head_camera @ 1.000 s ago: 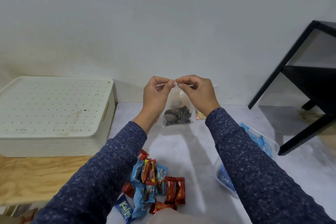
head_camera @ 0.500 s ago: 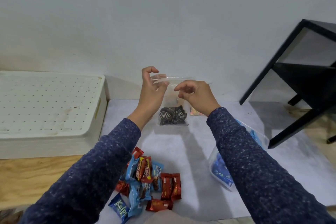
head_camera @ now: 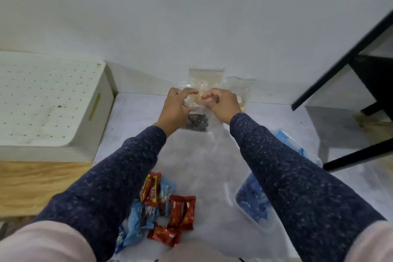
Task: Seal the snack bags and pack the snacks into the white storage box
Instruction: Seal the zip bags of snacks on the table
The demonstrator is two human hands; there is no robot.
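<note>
A clear snack bag (head_camera: 196, 122) with dark striped cookies at its bottom stands on the grey mat near the wall. My left hand (head_camera: 177, 106) and my right hand (head_camera: 221, 104) both pinch its crumpled upper part, fingertips close together. Two more clear bags lean on the wall behind it, one in the middle (head_camera: 206, 75) and one to the right (head_camera: 240, 87). The white storage box (head_camera: 51, 104), with a perforated lid on top, sits at the left on a wooden surface.
A pile of red and blue wrapped snacks (head_camera: 163, 204) lies near me on the mat. A clear bag of blue packets (head_camera: 255, 202) lies under my right forearm. A black metal frame (head_camera: 348, 55) stands at the right.
Both hands have come down with the cookie bag, and its top is now bunched between them. Two more bags by the wall have come into view.
</note>
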